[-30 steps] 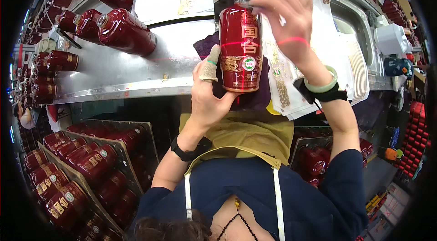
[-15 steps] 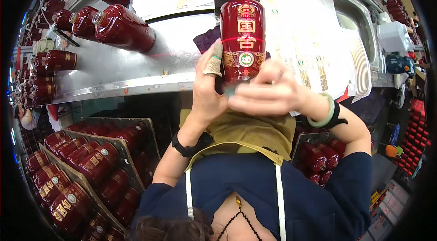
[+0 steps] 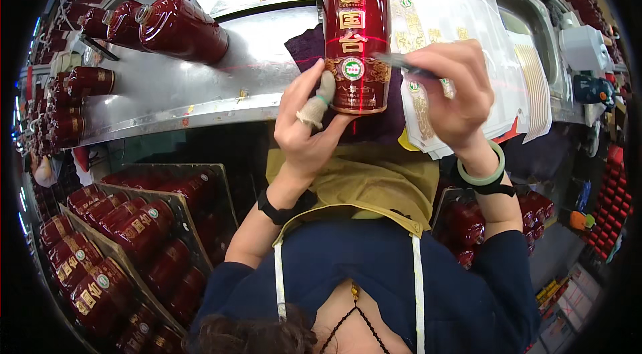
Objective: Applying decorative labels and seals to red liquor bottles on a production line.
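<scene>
A dark red glass bottle [image 3: 354, 86] with gold markings and a round green-and-white emblem lies face up, its neck pointing away from me. My left hand [image 3: 307, 116] grips its lower left side, fingers along the flank and thumb at the base; pale covers wrap some of its fingers. In my right hand [image 3: 455, 90] is a slim dark grey tool [image 3: 421, 71], whose thin tip meets the bottle's right edge beside the emblem; its exact kind cannot be made out. Red light lines cross the bottle. Beneath it lies a dark purple cloth [image 3: 304, 50].
Unmarked red bottles [image 3: 184, 30] lie on the metal bench [image 3: 154, 103] at left. Sheets of gold decals [image 3: 428, 20] cover the right side, beside a metal basin [image 3: 525, 13]. Crates of red bottles [image 3: 137, 230] stand below on both sides. A white jug [image 3: 582, 50] is at far right.
My right hand has moved from the bottle's base up and right to its right edge, and the tool now shows clearly. The bottle's lower part is uncovered. My left hand stays on the bottle.
</scene>
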Available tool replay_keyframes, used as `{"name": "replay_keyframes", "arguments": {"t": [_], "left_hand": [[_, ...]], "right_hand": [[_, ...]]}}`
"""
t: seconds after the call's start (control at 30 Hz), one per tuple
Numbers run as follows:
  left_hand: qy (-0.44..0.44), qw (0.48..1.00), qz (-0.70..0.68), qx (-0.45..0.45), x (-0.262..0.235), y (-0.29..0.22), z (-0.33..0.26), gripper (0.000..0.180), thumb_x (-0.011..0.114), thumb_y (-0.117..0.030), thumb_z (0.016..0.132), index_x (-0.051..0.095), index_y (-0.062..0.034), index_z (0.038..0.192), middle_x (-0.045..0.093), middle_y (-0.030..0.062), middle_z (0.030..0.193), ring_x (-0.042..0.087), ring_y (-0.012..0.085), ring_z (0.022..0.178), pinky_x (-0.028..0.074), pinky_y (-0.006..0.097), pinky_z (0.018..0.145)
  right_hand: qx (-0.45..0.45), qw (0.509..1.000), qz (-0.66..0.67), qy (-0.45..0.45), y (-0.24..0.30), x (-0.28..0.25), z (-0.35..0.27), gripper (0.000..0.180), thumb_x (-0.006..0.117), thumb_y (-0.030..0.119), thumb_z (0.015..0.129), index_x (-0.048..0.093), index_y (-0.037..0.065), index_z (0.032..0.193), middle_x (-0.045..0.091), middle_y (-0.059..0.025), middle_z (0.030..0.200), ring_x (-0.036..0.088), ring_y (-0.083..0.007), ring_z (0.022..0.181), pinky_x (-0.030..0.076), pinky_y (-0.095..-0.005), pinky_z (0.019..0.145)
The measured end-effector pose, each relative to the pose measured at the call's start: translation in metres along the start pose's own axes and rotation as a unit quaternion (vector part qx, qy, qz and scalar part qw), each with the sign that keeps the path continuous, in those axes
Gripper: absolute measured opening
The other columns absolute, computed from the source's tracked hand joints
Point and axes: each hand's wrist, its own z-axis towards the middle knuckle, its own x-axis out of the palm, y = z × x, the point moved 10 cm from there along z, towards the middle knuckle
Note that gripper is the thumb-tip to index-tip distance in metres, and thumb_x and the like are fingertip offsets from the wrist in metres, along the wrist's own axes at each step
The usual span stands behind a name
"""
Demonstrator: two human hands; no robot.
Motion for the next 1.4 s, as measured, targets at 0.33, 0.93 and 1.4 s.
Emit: {"name": "replay_keyframes", "arguments": {"t": [0.33, 0.93, 1.4], "left_hand": [[-0.036, 0.97, 0.21, 0.12, -0.001, -0.041, -0.008, 0.033, 0.085, -0.011, 0.08, 0.08, -0.0169, 0.112, 0.068, 0.0095, 0.131, 0.06, 0.0313, 0.118, 0.052, 0.041, 0.098], [-0.106, 0.985, 0.135, 0.037, -0.016, -0.02, -0.019, 0.044, 0.086, -0.022, 0.069, 0.078, -0.0122, 0.112, 0.07, 0.01, 0.133, 0.064, 0.028, 0.117, 0.05, 0.04, 0.086], [-0.032, 0.999, -0.008, -0.01, 0.002, 0.002, -0.001, 0.08, 0.087, -0.011, 0.071, 0.054, 0.0087, 0.141, 0.059, 0.025, 0.141, 0.058, 0.0419, 0.127, 0.046, 0.046, 0.11]], "right_hand": [[0.273, 0.956, 0.086, -0.07, -0.046, -0.009, -0.034, 0.025, 0.072, 0.001, 0.096, 0.067, -0.001, 0.12, 0.069, -0.007, 0.107, 0.065, -0.0111, 0.094, 0.053, -0.0256, 0.085], [-0.043, 0.991, -0.061, 0.109, 0.031, 0.03, -0.015, 0.023, 0.074, -0.01, 0.08, 0.075, 0.003, 0.099, 0.075, -0.0111, 0.099, 0.07, -0.0273, 0.092, 0.054, -0.0377, 0.081], [-0.031, 0.984, 0.042, 0.171, 0.041, 0.049, -0.012, 0.028, 0.075, -0.008, 0.078, 0.075, 0.005, 0.102, 0.075, -0.0066, 0.091, 0.066, -0.0235, 0.083, 0.048, -0.0328, 0.077]]}}
